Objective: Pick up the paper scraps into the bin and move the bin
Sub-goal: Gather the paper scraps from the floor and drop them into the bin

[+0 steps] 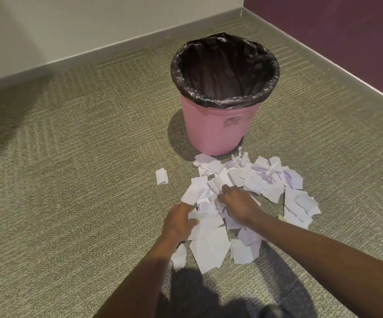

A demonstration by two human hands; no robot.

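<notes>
From my head view, the paper scraps (211, 249) lie heaped on the carpet (82, 157) just near of the pink bin (215, 127), the far ones at its base. One stray scrap (161, 176) sits off to the left. My right hand (238, 205) claws into the middle of the heap, fingers curled round scraps. My left hand (181, 222) lies on a sheet beside it, and I cannot tell whether it pinches. A loose scoop could shed pieces before reaching the black liner (225, 70), and knocking the rim might tip the bin.
</notes>
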